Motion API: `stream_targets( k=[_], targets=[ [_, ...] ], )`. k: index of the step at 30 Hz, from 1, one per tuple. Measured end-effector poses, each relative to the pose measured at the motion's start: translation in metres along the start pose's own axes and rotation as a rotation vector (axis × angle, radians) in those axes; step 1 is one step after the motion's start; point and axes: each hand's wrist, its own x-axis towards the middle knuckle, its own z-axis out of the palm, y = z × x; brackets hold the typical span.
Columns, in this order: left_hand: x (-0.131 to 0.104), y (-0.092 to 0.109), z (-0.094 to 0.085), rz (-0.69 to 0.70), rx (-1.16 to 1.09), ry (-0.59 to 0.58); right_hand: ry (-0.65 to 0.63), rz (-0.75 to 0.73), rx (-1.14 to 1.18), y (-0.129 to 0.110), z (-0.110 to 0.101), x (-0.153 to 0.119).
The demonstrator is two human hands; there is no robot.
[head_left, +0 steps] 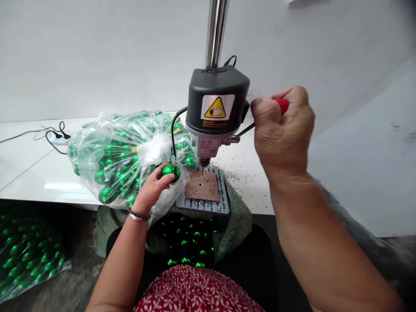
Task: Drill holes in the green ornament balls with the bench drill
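In the head view, the left hand [155, 186] grips a shiny green ball [170, 173], just beside the clear plastic bag [107, 151] full of green balls on the desk [26, 177]. The right hand [286, 125] is closed round the red-knobbed lever [281, 105] of the drill press [218, 99]. Under its bit lies a brown board [209, 190] with a hole, sprinkled with dark crumbs.

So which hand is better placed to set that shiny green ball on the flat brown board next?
Left, probably: the left hand holds the ball near the board, while the right hand grips the red-ended black lever.
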Motion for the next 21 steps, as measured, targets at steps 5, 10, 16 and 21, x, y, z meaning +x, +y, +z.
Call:
stream_targets(
  k=[5, 10, 16, 21],
  targets=[
    [-0.021, 0.000, 0.026, -0.166, -0.422, -0.223, 0.002, 0.001, 0.025, 0.000, 0.001, 0.000],
    [-0.012, -0.010, 0.055, -0.177, -0.389, -0.201, -0.029, 0.034, 0.002, -0.004, 0.000, 0.001],
    [-0.001, -0.013, 0.068, -0.214, -0.167, -0.159, -0.042, 0.039, 0.047, -0.004, -0.001, 0.001],
    [0.007, -0.010, 0.073, -0.191, 0.017, -0.141, -0.070, 0.069, 0.031, -0.005, -0.002, 0.002]
  ],
)
